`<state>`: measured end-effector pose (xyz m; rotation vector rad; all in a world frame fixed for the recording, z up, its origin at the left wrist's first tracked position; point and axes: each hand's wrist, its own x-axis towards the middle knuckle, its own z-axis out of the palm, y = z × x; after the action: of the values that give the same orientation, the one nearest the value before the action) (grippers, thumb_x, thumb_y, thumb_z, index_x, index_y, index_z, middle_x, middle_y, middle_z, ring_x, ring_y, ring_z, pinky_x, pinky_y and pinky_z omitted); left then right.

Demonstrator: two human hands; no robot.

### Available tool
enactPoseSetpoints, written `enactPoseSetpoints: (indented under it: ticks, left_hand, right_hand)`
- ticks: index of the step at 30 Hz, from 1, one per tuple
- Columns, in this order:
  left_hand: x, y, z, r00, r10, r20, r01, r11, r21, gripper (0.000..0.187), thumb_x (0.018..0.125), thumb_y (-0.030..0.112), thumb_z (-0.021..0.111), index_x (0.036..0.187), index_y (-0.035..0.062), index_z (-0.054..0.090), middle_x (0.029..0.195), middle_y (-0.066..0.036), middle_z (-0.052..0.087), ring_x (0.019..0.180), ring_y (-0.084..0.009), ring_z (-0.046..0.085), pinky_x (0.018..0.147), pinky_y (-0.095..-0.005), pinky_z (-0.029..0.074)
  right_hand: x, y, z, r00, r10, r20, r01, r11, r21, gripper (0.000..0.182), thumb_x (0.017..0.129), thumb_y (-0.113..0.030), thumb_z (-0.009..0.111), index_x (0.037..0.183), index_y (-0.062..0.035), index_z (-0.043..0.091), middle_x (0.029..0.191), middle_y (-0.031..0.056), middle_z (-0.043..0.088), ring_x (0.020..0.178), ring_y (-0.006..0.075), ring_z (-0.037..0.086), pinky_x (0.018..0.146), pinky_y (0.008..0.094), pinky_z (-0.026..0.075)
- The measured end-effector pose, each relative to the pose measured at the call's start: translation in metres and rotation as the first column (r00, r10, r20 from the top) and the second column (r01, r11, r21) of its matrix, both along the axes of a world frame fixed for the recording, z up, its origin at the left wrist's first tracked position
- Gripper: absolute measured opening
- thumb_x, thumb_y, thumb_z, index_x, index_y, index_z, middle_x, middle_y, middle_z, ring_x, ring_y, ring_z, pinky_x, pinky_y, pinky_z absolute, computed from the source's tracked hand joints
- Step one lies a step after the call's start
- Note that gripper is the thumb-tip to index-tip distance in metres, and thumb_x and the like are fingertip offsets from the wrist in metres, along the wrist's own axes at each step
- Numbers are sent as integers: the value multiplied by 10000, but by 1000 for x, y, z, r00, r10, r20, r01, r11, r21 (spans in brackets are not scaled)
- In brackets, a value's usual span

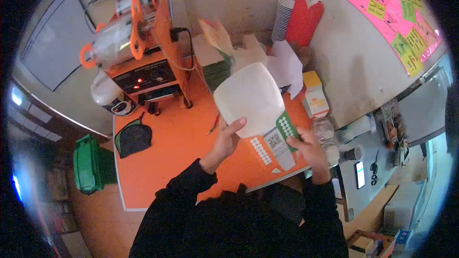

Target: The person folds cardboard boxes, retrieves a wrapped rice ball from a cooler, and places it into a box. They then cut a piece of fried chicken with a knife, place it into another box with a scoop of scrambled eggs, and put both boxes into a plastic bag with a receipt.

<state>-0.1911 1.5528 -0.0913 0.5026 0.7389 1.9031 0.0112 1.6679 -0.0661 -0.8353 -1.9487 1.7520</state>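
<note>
My left hand [228, 138] grips the lower left edge of a white square food container [249, 96], thumb lying over its face. The container is tilted up over the orange table [177, 157]. My right hand [310, 149] is closed on a printed cardboard sleeve [274, 141] with a QR code, in green, orange and white. The sleeve overlaps the container's lower right edge in this view. Part of the container's underside is hidden.
An orange machine with film rolls [114, 40] stands at the back left, near a white bucket [106, 91] and a black mesh cloth [134, 139]. Stacked cups [283, 19] and a carton [314, 96] are at the back right. A green bin [87, 165] stands left of the table.
</note>
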Motion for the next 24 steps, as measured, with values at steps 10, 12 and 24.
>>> enactPoseSetpoints:
  ticks: [10,12,24]
  left_hand:
    - [-8,-58,-65,824,119,-554,-280,935,-217,538,774,110,617,1216,-15,337,1176,-108,433,1145,-200,387,941,-336,331]
    - [-6,-73,-71,843,115,-526,-261,942,-212,657,759,184,659,1255,-6,273,1210,-121,389,1177,-208,346,963,-348,303]
    - [-21,-130,-124,940,26,-340,-106,970,-219,928,690,365,713,1331,40,125,1311,-119,271,1254,-234,227,1024,-383,204]
  right_hand:
    - [-88,-53,-52,911,-311,-270,412,668,620,307,743,-140,658,989,-8,534,918,114,539,831,210,552,656,305,451]
    - [-102,-56,-72,915,-323,-241,403,701,588,280,763,-156,646,974,-6,538,889,121,552,831,217,558,669,314,455]
    - [-133,-91,-148,961,-270,-66,274,958,84,251,806,-194,610,978,-17,564,872,55,611,780,170,581,684,295,462]
